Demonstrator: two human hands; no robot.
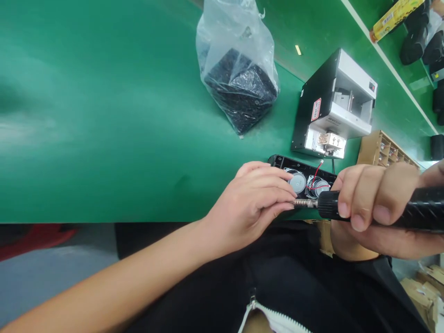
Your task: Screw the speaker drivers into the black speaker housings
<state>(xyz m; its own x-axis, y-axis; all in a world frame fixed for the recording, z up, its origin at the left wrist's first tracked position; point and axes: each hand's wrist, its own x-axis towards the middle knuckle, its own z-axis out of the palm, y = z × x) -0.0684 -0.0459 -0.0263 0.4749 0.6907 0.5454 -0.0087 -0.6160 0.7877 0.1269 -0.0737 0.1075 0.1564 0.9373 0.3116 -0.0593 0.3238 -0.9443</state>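
My right hand (378, 199) wraps round a black electric screwdriver (367, 208), held level with its bit pointing left. At the bit's tip, the thumb and fingers of my left hand (253, 199) are pinched together; whatever lies between them is hidden. Behind both hands a black speaker housing (286, 163) rests near the table's front edge, partly covered by my left fingers. Two round speaker drivers (297, 183) sit in it, and a red wire (316, 172) with a small white plug rises from the right one.
A clear plastic bag (239, 69) of black parts lies on the green table (104, 115). Right of it stands a black and silver machine (333, 106), with a divided cardboard box (373, 145) beyond. A yellow bottle (395, 19) and black objects lie at the top right.
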